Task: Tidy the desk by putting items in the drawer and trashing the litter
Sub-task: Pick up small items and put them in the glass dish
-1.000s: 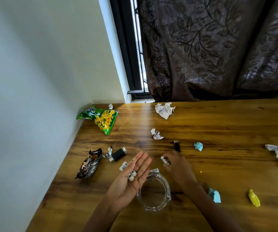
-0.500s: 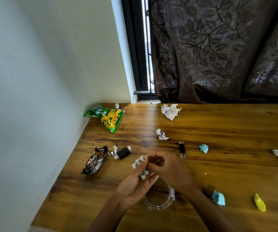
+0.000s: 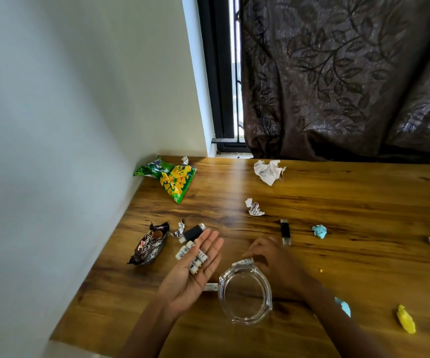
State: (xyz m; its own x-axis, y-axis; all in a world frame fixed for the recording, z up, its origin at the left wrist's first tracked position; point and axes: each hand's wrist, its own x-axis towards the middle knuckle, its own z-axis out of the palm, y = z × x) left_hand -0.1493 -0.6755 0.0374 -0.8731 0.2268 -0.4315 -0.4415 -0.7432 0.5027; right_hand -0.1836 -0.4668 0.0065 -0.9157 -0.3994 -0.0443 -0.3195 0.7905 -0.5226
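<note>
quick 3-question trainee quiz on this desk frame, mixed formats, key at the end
1. True or false: the open left hand holds small white cylindrical batteries.
2. The clear round glass dish is: A) full of litter B) empty C) upside down.
3. Fill in: the black USB stick lies between the small crumpled white paper and the crumpled ____ paper ball.

Key: 1 true; 2 B; 3 blue.
</note>
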